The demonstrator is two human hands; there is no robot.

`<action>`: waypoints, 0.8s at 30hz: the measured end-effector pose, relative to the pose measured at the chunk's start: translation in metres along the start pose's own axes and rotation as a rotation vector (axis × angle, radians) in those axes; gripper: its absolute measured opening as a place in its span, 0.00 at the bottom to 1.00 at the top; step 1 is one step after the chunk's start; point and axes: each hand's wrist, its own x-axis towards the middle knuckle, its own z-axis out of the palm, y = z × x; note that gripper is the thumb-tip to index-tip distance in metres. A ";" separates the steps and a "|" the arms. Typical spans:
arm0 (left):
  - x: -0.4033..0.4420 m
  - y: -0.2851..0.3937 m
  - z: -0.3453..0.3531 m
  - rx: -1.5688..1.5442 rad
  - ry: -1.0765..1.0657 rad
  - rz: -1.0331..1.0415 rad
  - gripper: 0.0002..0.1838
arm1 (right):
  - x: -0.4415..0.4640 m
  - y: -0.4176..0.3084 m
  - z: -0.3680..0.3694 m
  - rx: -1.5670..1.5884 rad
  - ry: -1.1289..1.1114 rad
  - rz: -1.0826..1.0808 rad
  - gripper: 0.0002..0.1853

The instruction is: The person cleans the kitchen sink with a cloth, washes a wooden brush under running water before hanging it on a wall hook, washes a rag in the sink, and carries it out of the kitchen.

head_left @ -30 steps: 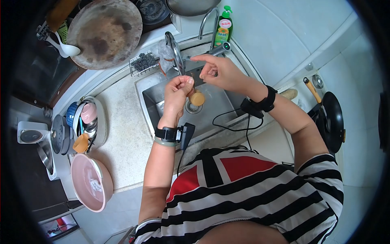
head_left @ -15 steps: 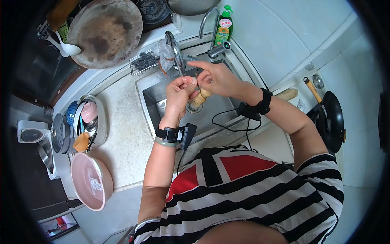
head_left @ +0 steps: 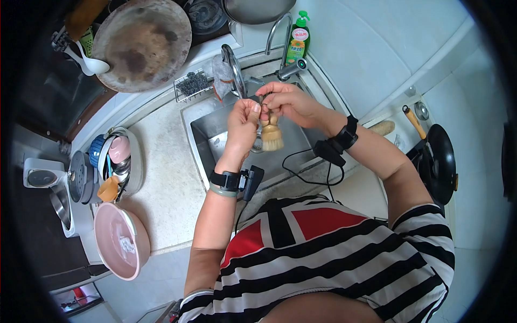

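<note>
The brush point(head_left: 272, 138) hangs bristles near, over the sink point(head_left: 188, 126); left hand point(head_left: 243, 121) and right hand point(head_left: 293, 103) pinch what looks like its thin loop point(head_left: 262, 100). A firm left pinch would steady fine right fingerwork. The faucet point(head_left: 235, 69) crowds the far side; room opens nearer, before the rim.

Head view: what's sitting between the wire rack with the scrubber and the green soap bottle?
Going left to right from the wire rack to the green soap bottle: grey cloth, thick curved faucet, then slim arched tap. Head view, now.
</note>
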 end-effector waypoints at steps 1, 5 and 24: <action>0.000 -0.001 0.002 0.016 0.023 0.062 0.06 | 0.000 0.001 0.002 -0.008 -0.002 -0.007 0.18; 0.006 -0.014 -0.003 0.122 0.008 0.162 0.09 | -0.008 -0.011 0.018 -0.280 0.014 -0.054 0.15; -0.005 -0.026 0.018 -0.740 -0.129 -0.521 0.20 | -0.009 -0.017 0.020 -0.077 0.086 -0.173 0.16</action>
